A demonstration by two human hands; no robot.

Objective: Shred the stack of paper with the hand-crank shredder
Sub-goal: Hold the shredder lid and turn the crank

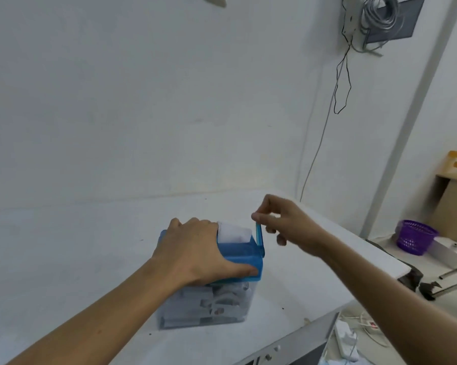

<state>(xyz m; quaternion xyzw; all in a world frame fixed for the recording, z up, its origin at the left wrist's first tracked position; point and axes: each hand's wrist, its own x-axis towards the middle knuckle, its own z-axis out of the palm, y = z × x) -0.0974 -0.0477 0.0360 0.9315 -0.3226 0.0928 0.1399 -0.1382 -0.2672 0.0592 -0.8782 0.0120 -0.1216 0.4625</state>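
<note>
A small hand-crank shredder (244, 255) with a blue top and a clear bin (209, 306) stands on the white table (64, 246). White paper (234, 233) sticks up out of its slot. Paper strips fill the clear bin. My left hand (195, 254) grips the blue top, with the thumb on its front face. My right hand (282, 219) pinches the knob of the blue crank handle (259, 234), which points upward on the shredder's right side.
A white wall rises behind the table, with cables (340, 83) hanging at the right. Past the table's right edge are a purple basket (414, 237), a cardboard box (456, 204) and a power strip (345, 341) on the floor.
</note>
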